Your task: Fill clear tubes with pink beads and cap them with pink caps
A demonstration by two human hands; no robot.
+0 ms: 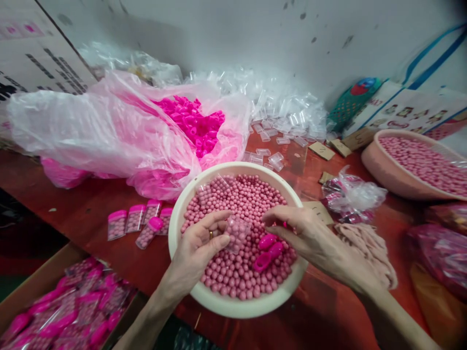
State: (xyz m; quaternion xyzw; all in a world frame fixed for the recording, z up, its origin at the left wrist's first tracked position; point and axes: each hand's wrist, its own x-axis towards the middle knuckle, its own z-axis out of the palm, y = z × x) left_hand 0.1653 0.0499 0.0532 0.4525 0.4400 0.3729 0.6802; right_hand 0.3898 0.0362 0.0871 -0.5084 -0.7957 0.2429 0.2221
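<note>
Bottom left, off the tabletop's near edge: cardboard box (54, 304) full of packed pink-capped vials. On the red tabletop (91, 204) near its left part: row of filled capped vials (140, 221) lying flat, just beside the basin's left rim. Behind, toward the far edge: big plastic bag (109, 131) open on loose pink caps (193, 124); heap of empty clear vials (277, 116) to its right by the wall. Centre, at near edge: cream basin (233, 304) full of pink beads (248, 194). Left hand (197, 245) over basin's left half, thumb and fingers pinched narrow on a small clear vial (237, 233), beads inside, long axis roughly upright, mouth tilted right toward the other hand. Right hand (306, 233) over right half, fingers curled low, tips touching beads, seems to pinch something pink; can't tell what. Three spare pink caps (268, 250) lying on beads just below, between both hands, nearer the right. Far right edge: second basin (397, 175) of beads, crumpled bag (350, 194), pinkish cloth (365, 243).
</note>
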